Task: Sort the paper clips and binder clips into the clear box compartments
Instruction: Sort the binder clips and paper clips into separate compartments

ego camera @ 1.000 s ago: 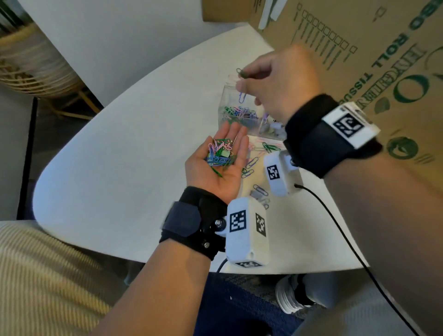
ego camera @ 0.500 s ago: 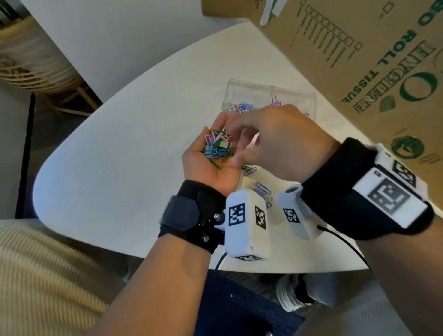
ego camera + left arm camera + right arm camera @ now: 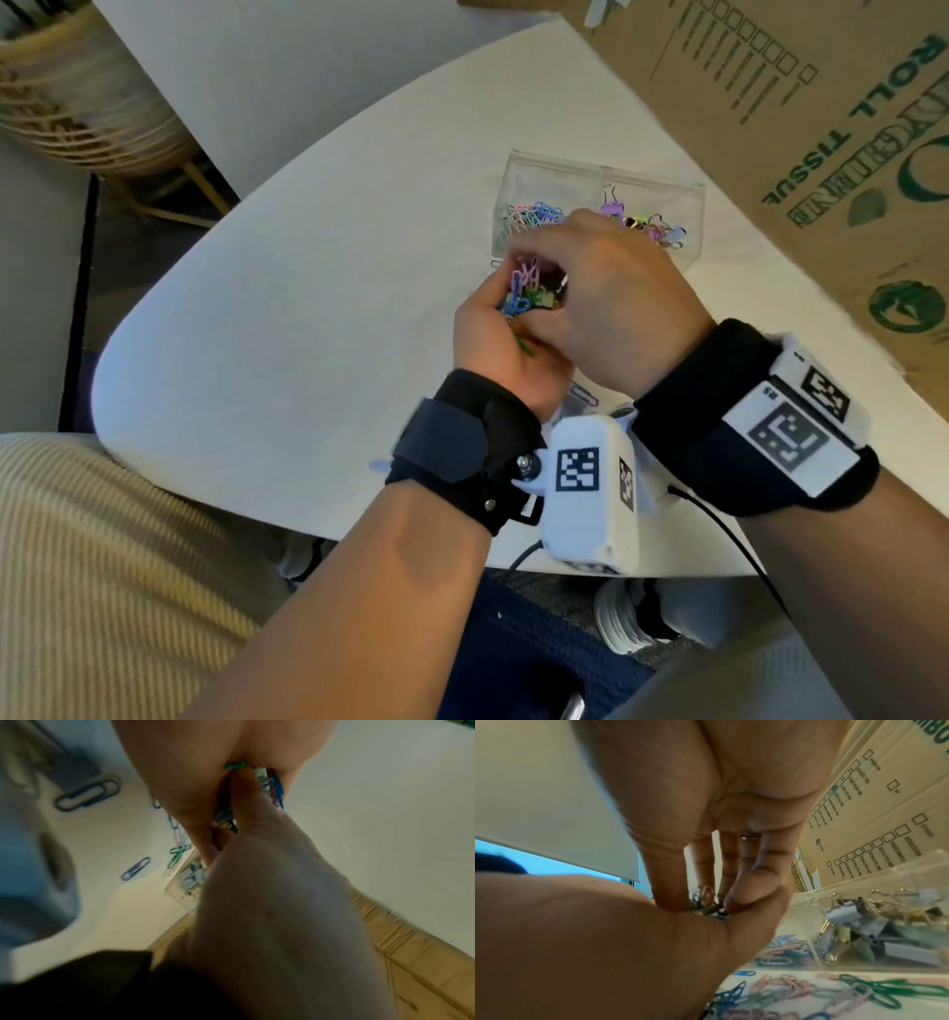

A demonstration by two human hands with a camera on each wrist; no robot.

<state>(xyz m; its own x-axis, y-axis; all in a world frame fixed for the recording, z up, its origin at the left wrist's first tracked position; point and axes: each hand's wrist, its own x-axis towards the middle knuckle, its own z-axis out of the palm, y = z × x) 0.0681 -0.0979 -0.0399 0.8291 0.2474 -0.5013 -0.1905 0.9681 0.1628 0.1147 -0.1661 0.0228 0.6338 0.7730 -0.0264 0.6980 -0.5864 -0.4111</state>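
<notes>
fingers [image 3: 741, 898] of right hand [image 3: 611, 303]: pressed together, pinching into clip pile [image 3: 529, 288] directly beneath | pile: cupped in left hand [image 3: 493, 334], palm up, fingers curled round it | clear box [image 3: 544, 169]: just beyond both hands, paper-clip compartment on left, nearer the pile

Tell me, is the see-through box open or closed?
Open. The clear box shows no lid on top, and paper clips and binder clips sit uncovered in separate compartments.
</notes>
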